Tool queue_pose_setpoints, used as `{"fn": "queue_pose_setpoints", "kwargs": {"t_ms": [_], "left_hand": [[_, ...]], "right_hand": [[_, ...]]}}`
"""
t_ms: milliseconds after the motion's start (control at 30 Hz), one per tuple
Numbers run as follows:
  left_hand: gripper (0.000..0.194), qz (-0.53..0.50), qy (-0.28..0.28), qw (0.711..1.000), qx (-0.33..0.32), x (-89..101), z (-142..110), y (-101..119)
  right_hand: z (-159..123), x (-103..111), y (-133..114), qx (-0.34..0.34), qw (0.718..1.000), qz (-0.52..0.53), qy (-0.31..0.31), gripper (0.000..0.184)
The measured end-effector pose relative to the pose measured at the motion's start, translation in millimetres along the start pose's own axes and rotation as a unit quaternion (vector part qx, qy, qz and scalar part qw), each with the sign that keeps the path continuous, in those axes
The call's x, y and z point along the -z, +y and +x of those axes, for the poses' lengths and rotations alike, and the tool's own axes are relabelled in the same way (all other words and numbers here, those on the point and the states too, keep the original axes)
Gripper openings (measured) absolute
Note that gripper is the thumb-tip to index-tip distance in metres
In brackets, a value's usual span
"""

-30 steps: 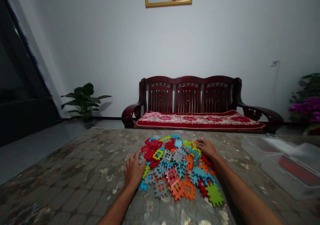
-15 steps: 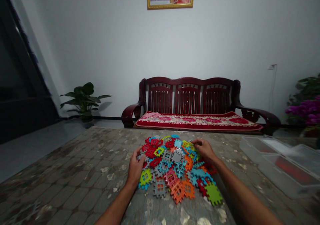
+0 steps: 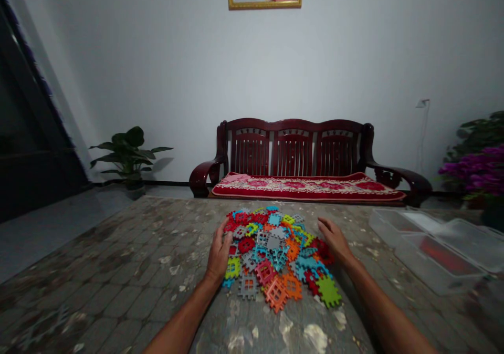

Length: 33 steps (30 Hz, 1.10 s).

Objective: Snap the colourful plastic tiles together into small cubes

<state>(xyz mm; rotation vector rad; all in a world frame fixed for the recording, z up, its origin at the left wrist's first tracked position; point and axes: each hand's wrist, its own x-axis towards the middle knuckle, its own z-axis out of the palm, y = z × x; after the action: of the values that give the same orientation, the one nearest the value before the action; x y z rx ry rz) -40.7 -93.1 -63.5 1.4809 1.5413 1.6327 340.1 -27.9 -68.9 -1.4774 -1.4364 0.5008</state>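
Observation:
A heap of plastic interlocking building tiles [image 3: 271, 243] in red, blue, grey, orange and green lies on the patterned tablecloth [image 3: 157, 259]. My left hand [image 3: 220, 251] rests along the heap's left side, fingers stretched forward and touching its edge, thumb apart. On the other side, my right hand [image 3: 334, 238] is held with fingers extended, just off the heap's right edge. Neither hand grips a tile. A green tile [image 3: 329, 291] lies at the near right of the heap, and an orange window tile [image 3: 276, 293] at the near middle.
On the right of the table stands a clear plastic box [image 3: 437, 270] with an open lid and something red inside. Beyond the table is a dark wooden bench [image 3: 295, 149] with a red patterned cover. Potted plants [image 3: 132, 154] stand at the left and right.
My right hand has drawn back to the right, away from the heap's far right side. The left hand has shifted slightly along the left edge. The camera view has moved slightly.

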Motion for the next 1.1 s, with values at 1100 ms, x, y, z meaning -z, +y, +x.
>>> {"fn": "queue_pose_setpoints", "kwargs": {"t_ms": [1100], "left_hand": [[0.032, 0.178, -0.103, 0.976, -0.078, -7.4, -16, -28]], "right_hand": [[-36, -13, -4, -0.064, 0.985, 0.145, -0.071, 0.084]]}}
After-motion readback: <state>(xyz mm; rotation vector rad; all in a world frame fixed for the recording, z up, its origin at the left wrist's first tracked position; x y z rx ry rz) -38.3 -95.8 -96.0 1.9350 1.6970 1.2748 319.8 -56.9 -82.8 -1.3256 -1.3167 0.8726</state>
